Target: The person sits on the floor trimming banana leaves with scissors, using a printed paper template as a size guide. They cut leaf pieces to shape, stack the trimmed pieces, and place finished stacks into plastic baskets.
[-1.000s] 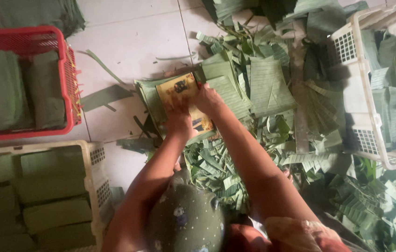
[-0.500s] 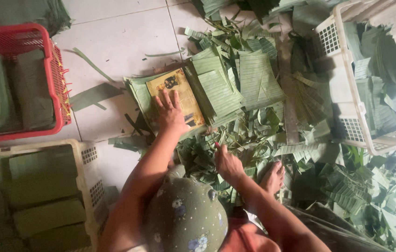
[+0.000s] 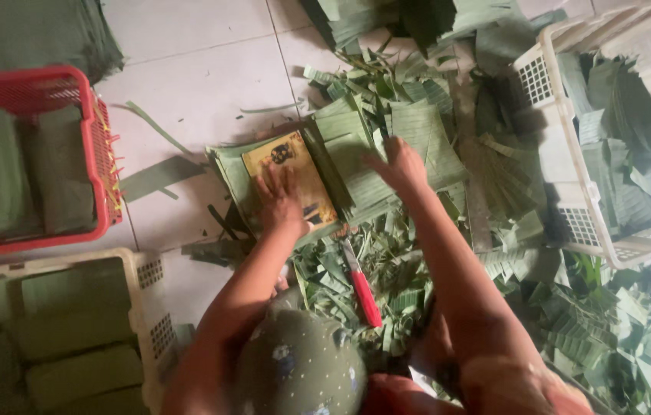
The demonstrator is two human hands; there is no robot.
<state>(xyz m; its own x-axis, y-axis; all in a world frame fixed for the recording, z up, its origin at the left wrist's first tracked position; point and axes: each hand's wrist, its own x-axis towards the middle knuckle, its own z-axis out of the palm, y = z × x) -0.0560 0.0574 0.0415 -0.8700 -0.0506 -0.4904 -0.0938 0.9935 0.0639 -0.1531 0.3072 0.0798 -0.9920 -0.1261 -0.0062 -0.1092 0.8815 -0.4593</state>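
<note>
Both hands lie flat with the fingers spread, so neither grip holds anything. The left hand (image 3: 281, 201) presses down on a yellow card (image 3: 291, 177) that sits on top of a stack of green leaves (image 3: 227, 173). The right hand (image 3: 398, 165) rests open on a folded leaf piece (image 3: 425, 142) just beside the card.

All of this is on the floor (image 3: 202, 54), which has pale tiles. A knife with a red handle (image 3: 362, 286) lies near the left hand, on a heap of leaf scraps (image 3: 398, 253). The scraps crowd close around the stack and spread far to the right. A person's head in a green spotted hat (image 3: 301, 367) fills the bottom of the view and hides part of the arms.

On the left is a red basket (image 3: 102, 165) with flat green bundles inside. Below it is a white basket (image 3: 149, 307) with more green bundles. On the right, another white basket (image 3: 563, 177) holds loose dark leaves.

The card is a small rectangle, yellow with a dark picture near its top. It lies tilted. The leaves under it are flat, ribbed and stick out past its edges.
</note>
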